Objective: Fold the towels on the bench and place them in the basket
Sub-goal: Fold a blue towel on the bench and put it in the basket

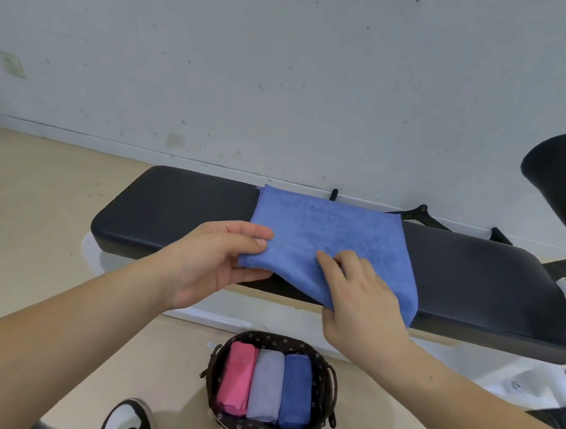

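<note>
Blue towel (333, 241) pinched at near-left corner by left hand (211, 263), gripped at near edge by right hand (362, 303). Spread flat on black tabletop (175, 206). Below: basket (271, 386) on floor with pink towel (236, 378), grey towel (266, 384), dark blue towel (296, 391), side by side.

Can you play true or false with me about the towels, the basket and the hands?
1. The blue towel lies on the black bench. True.
2. The basket holds two towels. False: it holds three, the pink towel, the grey towel and the dark blue towel.
3. The left hand pinches the blue towel's near left corner. True.
4. The basket sits on the bench. False: it stands on the floor, in front of the bench.
5. The right hand grips the blue towel's front edge. True.
</note>
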`<state>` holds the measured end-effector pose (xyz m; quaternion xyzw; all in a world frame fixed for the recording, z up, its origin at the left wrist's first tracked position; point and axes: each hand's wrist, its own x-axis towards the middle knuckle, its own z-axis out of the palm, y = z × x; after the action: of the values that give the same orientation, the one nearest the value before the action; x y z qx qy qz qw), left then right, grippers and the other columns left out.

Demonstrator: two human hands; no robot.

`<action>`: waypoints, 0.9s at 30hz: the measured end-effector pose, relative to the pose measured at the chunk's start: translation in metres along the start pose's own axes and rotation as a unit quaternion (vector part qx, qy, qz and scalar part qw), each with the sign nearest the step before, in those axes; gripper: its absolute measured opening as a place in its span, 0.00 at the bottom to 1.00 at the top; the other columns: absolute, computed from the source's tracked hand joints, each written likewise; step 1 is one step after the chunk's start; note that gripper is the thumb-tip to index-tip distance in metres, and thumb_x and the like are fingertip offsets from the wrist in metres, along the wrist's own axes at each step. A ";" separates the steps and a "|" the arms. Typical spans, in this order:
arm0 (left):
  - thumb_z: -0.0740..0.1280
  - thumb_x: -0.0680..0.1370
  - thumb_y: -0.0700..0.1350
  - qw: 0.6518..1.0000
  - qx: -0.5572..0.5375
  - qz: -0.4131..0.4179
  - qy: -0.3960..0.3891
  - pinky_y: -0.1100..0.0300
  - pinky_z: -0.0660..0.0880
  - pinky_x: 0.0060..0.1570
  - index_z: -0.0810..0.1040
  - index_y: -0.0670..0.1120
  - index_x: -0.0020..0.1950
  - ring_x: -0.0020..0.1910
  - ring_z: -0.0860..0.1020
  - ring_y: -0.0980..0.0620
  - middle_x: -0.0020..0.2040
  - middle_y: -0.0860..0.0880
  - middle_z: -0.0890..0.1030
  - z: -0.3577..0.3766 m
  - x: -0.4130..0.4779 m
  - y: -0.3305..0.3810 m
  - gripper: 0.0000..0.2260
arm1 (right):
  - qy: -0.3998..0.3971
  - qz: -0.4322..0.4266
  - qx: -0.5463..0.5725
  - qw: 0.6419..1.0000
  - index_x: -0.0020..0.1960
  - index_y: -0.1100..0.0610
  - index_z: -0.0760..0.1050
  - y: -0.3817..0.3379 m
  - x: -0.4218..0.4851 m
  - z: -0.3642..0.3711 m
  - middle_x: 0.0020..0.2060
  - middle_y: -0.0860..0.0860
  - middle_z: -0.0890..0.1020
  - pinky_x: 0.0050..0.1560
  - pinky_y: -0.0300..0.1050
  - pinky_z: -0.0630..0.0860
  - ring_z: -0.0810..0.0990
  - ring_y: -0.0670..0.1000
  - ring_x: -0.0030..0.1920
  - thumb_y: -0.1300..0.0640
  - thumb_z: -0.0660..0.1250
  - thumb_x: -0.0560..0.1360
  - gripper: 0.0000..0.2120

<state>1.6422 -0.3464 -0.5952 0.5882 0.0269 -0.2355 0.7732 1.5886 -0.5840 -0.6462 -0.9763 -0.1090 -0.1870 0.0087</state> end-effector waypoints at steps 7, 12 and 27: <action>0.72 0.68 0.33 0.946 0.309 0.090 -0.031 0.62 0.79 0.46 0.78 0.57 0.64 0.46 0.84 0.57 0.57 0.46 0.84 -0.010 -0.005 0.001 0.29 | -0.107 0.115 -0.017 0.987 0.50 0.47 0.79 0.035 -0.013 -0.022 0.44 0.46 0.76 0.34 0.45 0.73 0.76 0.50 0.46 0.59 0.65 0.70 0.12; 0.72 0.75 0.36 0.849 0.466 0.239 0.074 0.69 0.75 0.37 0.79 0.58 0.51 0.40 0.79 0.65 0.50 0.55 0.80 -0.013 0.004 -0.008 0.16 | -0.146 0.176 0.030 0.973 0.45 0.49 0.76 0.043 -0.018 -0.046 0.41 0.47 0.77 0.35 0.42 0.68 0.74 0.49 0.42 0.59 0.61 0.72 0.08; 0.74 0.75 0.36 0.754 0.577 0.312 0.019 0.68 0.72 0.41 0.81 0.55 0.45 0.44 0.78 0.54 0.45 0.56 0.77 -0.034 0.016 -0.016 0.13 | -0.142 0.309 0.345 0.875 0.31 0.63 0.70 0.095 -0.020 -0.060 0.26 0.52 0.70 0.29 0.45 0.71 0.68 0.52 0.29 0.68 0.61 0.69 0.09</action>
<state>1.6582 -0.3236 -0.6247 0.9030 -0.2846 0.0588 0.3166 1.5689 -0.6840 -0.5953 -0.9114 0.1408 0.0149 0.3864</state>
